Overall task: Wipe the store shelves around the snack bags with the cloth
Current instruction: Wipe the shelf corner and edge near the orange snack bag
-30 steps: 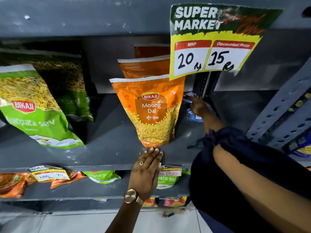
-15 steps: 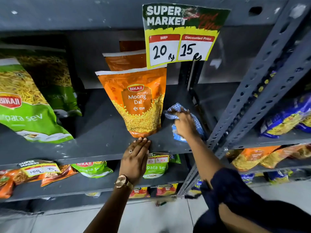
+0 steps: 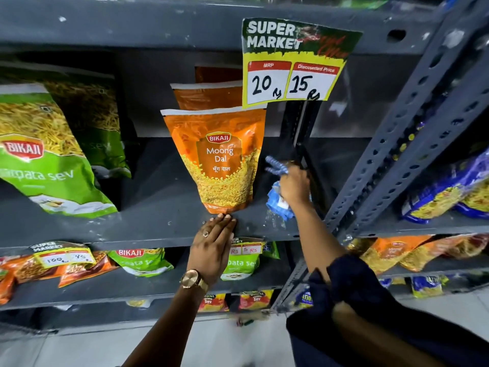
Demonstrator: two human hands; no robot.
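Blue cloth [image 3: 277, 200] in right hand [image 3: 295, 185], swept deeper beside orange bag [image 3: 219, 165].

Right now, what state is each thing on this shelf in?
Moong Dal bag: upright, front of its row.
Green sev bag: leaning.
Blue checked cloth: bunched in right hand, on the shelf.
Left hand: flat on shelf edge.
Price sign: hanging, reads 20 and 15.

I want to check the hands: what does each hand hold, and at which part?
The right hand grips the blue checked cloth, bunched around its middle. The left hand holds nothing; it lies flat on the shelf edge.
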